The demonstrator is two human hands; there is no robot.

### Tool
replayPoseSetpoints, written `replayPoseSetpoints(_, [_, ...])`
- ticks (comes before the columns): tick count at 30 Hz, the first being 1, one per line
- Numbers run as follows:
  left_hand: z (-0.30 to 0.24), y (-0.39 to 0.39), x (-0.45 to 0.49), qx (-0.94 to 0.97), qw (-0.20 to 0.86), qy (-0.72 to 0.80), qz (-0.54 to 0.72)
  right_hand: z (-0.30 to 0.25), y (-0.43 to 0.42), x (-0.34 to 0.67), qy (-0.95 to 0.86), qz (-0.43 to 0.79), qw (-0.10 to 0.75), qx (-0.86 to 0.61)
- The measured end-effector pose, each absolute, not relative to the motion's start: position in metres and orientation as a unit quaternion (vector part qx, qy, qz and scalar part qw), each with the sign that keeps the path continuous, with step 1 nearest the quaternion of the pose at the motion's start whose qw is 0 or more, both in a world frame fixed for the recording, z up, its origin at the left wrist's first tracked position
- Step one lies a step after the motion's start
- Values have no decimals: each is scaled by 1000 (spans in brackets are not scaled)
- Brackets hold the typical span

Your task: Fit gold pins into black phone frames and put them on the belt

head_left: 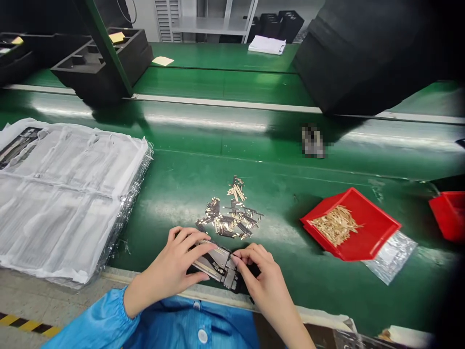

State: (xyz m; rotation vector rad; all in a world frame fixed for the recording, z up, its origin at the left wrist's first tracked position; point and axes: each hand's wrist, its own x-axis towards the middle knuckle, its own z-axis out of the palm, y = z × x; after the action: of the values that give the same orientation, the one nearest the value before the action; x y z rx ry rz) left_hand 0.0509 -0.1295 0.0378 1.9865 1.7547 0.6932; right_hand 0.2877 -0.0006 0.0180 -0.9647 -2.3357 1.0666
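A flat grey and black electronic assembly [229, 277], much like an opened phone body, lies tilted near the bench's front edge. My left hand [173, 264] is wrapped round its left end, thumb below and fingers over the top. At the opposite end, my right hand [267, 278] pinches thumb and forefinger together against the upper right corner. Whatever those fingertips hold is too small or hidden to make out. Just beyond the assembly, small black strips with gold ends [227, 225] are scattered in loose piles on the green bench [174, 189].
To the right, a red bin [378, 228] holds many gold-coloured strips and rests partly on a clear plastic bag [394, 257]. A white wrapped tray [69, 194] occupies the left side. Black boxes [98, 72] and paper sheets [267, 44] stand farther back.
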Motion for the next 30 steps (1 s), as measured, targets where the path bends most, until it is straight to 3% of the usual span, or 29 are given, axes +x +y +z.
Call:
replayPoseSetpoints(11, [37,-128,48,714,215,628,223,14,-1,289,-854,350,200,-328])
replayPoseSetpoints(22, [37,-118,40,753,234,575,218,0,-18,289,-870,256,274,-321])
replayPoseSetpoints(25, [37,-114,36,760,240,537,279,9,-21,293,-841,319,248,-359])
replayPoseSetpoints(30, [46,-118,45,745,203,517,369,30,-24,298,-718,550,165,-393])
